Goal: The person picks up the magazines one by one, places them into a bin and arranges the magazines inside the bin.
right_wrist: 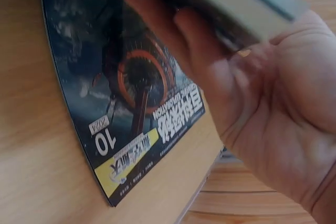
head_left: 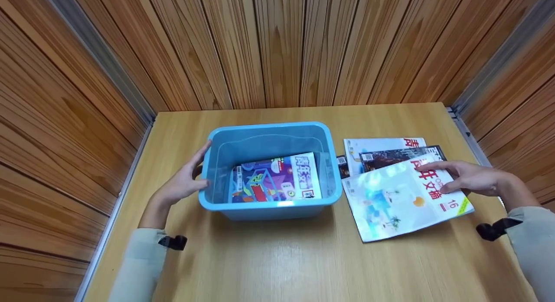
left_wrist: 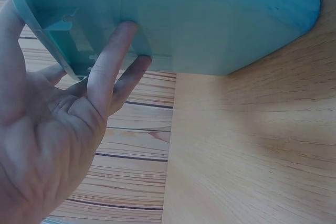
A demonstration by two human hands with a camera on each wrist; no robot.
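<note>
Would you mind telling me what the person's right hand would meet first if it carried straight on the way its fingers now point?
Probably the blue plastic bin: the right hand lies on the top magazine, fingers pointing at the bin's near wall.

Left hand (head_left: 184, 182) open, fingers straight; right hand (head_left: 470, 178) forward, thumb and fingers in a pinching grip.

bin (head_left: 269, 208) centre of table (head_left: 277, 258) | magazine (head_left: 275, 178) inside bin | magazine stack (head_left: 399, 193) right of bin

Wooden table (head_left: 282, 258): blue bin (head_left: 269, 206), fanned magazines (head_left: 403, 193) beside it.
</note>
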